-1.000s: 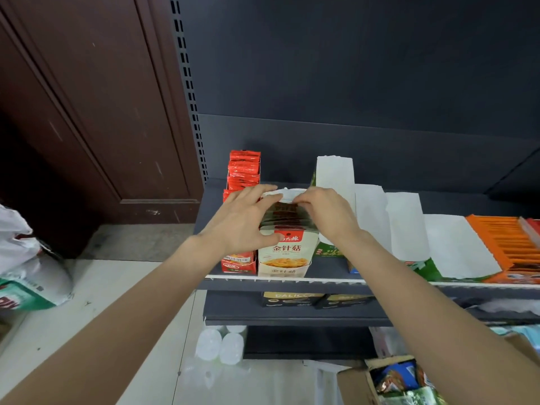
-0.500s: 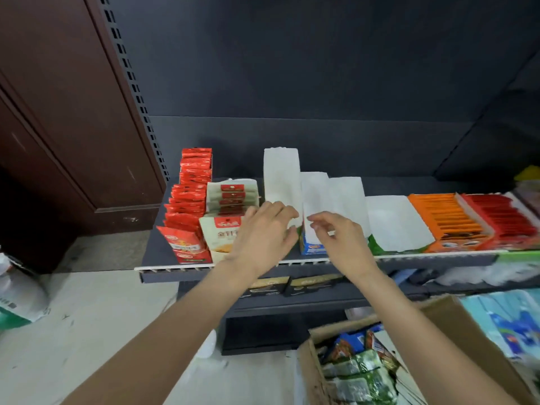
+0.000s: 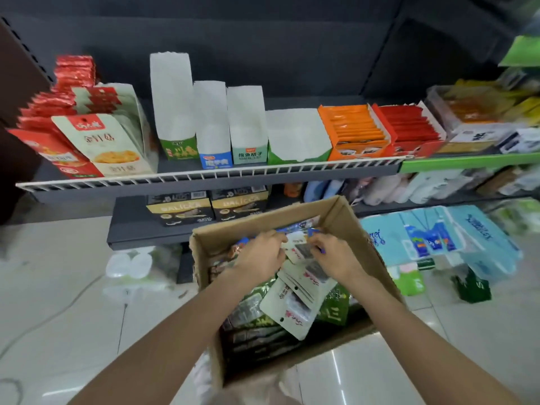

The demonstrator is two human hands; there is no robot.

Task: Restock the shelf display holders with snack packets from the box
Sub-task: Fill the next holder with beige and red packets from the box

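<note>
Tiled floor, cardboard box on it, close to the person so packets are within reach. Left hand and right hand both curl fingers onto white snack packets inside, likely gathering a batch. Farther up, white display holders stand hollow on the shelf, awaiting refill.

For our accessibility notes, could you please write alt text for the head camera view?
Both hands, left hand and right hand, grip white snack packets inside a cardboard box on the floor. Above, a shelf holds four empty holders between full ones.
</note>
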